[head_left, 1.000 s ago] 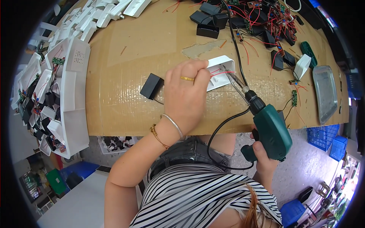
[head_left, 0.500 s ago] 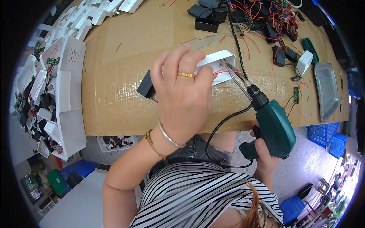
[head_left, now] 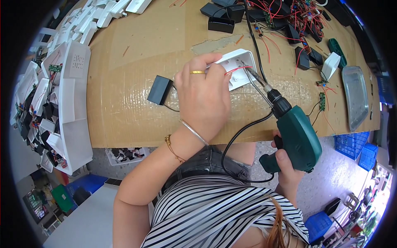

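Observation:
My left hand [head_left: 204,93] is closed on the left end of an open white plastic case [head_left: 244,57] on the cardboard-covered table. Thin red wires [head_left: 237,70] run from beside its fingers across the case. In my right hand [head_left: 290,170] is a green pistol-shaped soldering gun [head_left: 298,134], its thin metal tip and feed tube pointing into the case's right end. Whether the tip touches anything inside I cannot make out. Left of my left hand lies a black rectangular box [head_left: 160,90] with a black lead passing under the wrist.
A white bin [head_left: 74,107] of cased parts stands at the left, white cases [head_left: 89,25] behind it. Black boxes [head_left: 221,25] and tangled red wires [head_left: 306,16] fill the far right. A metal tray [head_left: 355,99] lies at the right. The gun's black cable [head_left: 240,134] loops over the table edge.
My left hand has lowered and its raised fingers have curled in toward the case. The case has tilted to show more of its inside. The black box is more exposed.

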{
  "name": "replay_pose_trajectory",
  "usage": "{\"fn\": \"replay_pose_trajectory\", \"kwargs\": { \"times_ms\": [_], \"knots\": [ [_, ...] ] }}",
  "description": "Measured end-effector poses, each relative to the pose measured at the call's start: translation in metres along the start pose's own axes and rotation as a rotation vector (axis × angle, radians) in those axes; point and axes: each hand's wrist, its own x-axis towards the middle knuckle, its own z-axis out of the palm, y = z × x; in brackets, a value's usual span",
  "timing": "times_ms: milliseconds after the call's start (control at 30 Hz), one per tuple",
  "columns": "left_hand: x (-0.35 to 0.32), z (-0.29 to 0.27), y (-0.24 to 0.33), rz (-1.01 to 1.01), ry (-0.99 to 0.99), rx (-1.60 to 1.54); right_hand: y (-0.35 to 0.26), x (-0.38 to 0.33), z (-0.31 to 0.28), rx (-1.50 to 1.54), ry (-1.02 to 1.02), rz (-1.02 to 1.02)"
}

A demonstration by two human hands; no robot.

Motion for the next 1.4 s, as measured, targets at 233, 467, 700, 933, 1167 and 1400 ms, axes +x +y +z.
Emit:
{"fn": "replay_pose_trajectory", "kwargs": {
  "times_ms": [233,467,700,933,1167,1400],
  "knots": [
    [-0.001,-0.005,0.009,0.142,0.029,0.166,0.002,0.000,0.000,0.021,0.019,0.001],
    [-0.010,-0.036,0.037,0.126,-0.093,0.057,0.002,0.003,-0.003,0.047,0.006,-0.013],
    [0.005,-0.012,0.032,0.097,0.020,0.114,0.002,0.001,-0.004,0.075,0.000,-0.008],
    [0.005,-0.008,0.028,0.035,-0.015,0.070,-0.004,0.001,-0.003,-0.009,-0.012,0.102],
    [0.003,-0.004,0.012,0.151,0.062,-0.178,-0.004,0.004,-0.001,-0.066,-0.022,0.079],
    [0.002,0.007,0.009,-0.010,-0.017,-0.102,0.011,-0.001,-0.005,0.106,0.024,-0.100]
  ]
}}
